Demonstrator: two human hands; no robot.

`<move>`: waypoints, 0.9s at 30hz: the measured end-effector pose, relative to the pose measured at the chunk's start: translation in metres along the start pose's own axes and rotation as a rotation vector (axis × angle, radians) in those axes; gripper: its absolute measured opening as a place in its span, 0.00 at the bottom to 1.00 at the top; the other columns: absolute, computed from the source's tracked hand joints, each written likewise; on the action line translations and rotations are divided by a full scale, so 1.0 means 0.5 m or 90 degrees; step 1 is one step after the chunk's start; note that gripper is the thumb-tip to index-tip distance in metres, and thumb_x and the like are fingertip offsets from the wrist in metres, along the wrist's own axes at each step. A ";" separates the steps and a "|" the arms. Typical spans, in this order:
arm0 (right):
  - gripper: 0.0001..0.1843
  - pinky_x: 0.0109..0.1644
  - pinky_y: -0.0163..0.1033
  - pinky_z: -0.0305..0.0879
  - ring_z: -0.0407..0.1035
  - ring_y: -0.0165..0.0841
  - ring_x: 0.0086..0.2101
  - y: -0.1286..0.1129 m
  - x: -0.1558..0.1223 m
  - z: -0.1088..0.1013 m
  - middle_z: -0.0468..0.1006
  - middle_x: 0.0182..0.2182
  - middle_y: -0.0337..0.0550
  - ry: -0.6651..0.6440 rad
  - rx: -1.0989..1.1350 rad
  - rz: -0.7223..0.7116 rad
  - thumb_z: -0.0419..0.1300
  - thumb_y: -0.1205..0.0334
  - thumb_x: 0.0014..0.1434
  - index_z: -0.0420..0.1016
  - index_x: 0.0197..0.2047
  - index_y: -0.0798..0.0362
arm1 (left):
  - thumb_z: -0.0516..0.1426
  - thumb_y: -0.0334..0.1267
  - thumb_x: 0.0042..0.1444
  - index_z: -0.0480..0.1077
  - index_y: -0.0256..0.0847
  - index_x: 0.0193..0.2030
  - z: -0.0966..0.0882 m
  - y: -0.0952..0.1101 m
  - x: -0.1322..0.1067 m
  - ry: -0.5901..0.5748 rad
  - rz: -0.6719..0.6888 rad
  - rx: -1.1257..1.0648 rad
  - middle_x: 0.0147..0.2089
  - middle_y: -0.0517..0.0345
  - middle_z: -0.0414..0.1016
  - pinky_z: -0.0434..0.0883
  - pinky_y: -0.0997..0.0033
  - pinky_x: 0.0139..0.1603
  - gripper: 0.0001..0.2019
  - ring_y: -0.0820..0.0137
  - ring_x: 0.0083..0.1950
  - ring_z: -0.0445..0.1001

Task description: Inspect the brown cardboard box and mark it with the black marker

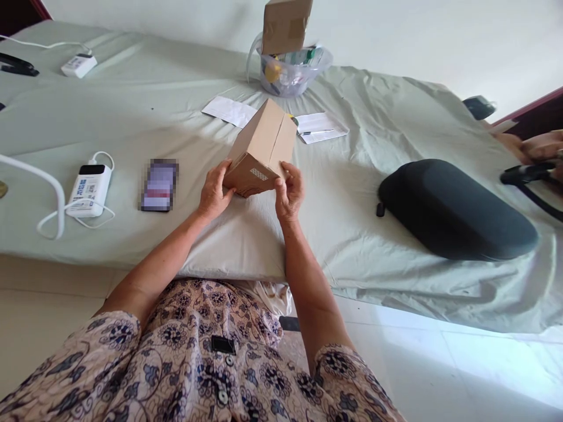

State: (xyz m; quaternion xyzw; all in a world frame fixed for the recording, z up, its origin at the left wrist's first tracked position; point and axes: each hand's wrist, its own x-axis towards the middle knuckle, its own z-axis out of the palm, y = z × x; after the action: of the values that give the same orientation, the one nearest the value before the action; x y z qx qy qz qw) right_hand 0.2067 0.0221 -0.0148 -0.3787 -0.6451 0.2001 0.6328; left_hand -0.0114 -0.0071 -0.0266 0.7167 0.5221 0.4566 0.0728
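A brown cardboard box (pixel 260 140) is tilted between my two hands, over the cloth-covered table (pixel 193 76). My left hand (pixel 214 190) grips its near left corner, thumb and fingers on the cardboard. On the near right corner, my right hand (pixel 290 190) holds it with bent fingers. A small white printed patch marks the side facing me, and a seam runs along the top. Behind the box, sheets of paper (pixel 229 110) stick out to the left. More paper (pixel 328 124) lies on the right with a pen (pixel 316 132) across it.
A clear plastic basket (pixel 288 82) of mixed items stands at the back, another cardboard box (pixel 285 26) on it. To the left lie a phone (pixel 159 184), a white power bank (pixel 90 190) with cables and a white adapter (pixel 79 65). A black case (pixel 457 211) sits on the right.
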 end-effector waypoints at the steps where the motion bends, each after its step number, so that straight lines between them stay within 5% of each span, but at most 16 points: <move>1: 0.31 0.43 0.46 0.77 0.73 0.34 0.36 -0.004 -0.002 0.002 0.74 0.40 0.44 -0.012 -0.001 -0.008 0.54 0.34 0.65 0.72 0.58 0.49 | 0.61 0.46 0.61 0.53 0.42 0.73 0.002 0.004 -0.002 0.010 -0.006 0.014 0.73 0.40 0.63 0.64 0.50 0.75 0.37 0.55 0.74 0.63; 6: 0.27 0.38 0.41 0.78 0.72 0.30 0.31 -0.028 -0.014 0.020 0.73 0.32 0.39 -0.066 0.010 -0.053 0.57 0.39 0.66 0.71 0.59 0.47 | 0.66 0.63 0.49 0.45 0.35 0.76 0.009 0.022 -0.007 0.069 -0.087 0.072 0.77 0.29 0.50 0.57 0.42 0.77 0.57 0.44 0.79 0.54; 13: 0.21 0.38 0.39 0.78 0.74 0.28 0.29 -0.060 -0.027 0.050 0.75 0.29 0.35 -0.090 0.022 -0.025 0.55 0.42 0.68 0.71 0.55 0.46 | 0.64 0.70 0.47 0.36 0.36 0.78 0.007 0.029 -0.002 0.110 -0.042 -0.012 0.78 0.29 0.46 0.58 0.46 0.78 0.64 0.46 0.80 0.51; 19: 0.23 0.35 0.38 0.76 0.73 0.27 0.27 -0.063 -0.028 0.053 0.73 0.28 0.33 -0.059 0.052 0.009 0.59 0.36 0.63 0.71 0.48 0.47 | 0.61 0.75 0.44 0.44 0.34 0.76 0.027 0.055 -0.006 0.132 -0.013 -0.033 0.79 0.28 0.44 0.52 0.36 0.79 0.64 0.41 0.81 0.45; 27: 0.25 0.33 0.37 0.73 0.70 0.27 0.25 -0.078 -0.024 0.058 0.73 0.26 0.34 -0.038 0.014 -0.039 0.60 0.34 0.61 0.72 0.43 0.49 | 0.53 0.74 0.56 0.44 0.30 0.75 0.026 0.068 -0.002 0.123 -0.043 -0.078 0.78 0.33 0.45 0.56 0.37 0.77 0.55 0.44 0.82 0.38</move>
State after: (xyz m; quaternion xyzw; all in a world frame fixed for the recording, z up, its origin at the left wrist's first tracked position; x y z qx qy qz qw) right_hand 0.1684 -0.0050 0.0027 -0.3454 -0.6728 0.1988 0.6234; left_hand 0.0211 -0.0182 -0.0146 0.6457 0.5215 0.5518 0.0812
